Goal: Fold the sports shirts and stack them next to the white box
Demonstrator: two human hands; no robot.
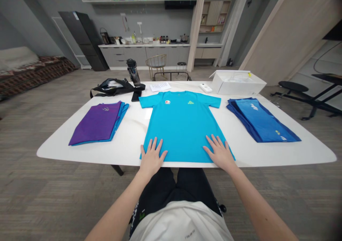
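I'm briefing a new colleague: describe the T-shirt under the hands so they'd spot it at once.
Start at the white table. Between the purple-topped pile and the blue pile of folded clothes lies the T-shirt, with the left hand and right hand resting near its hem. Unlike those folded neighbours, it is spread out flat, bright turquoise with two small chest logos.

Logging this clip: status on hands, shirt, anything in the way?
Turquoise T-shirt: spread flat, front up. Left hand, right hand: open, palms down at its lower corners. Purple-topped pile, blue pile: either side, clear of it.
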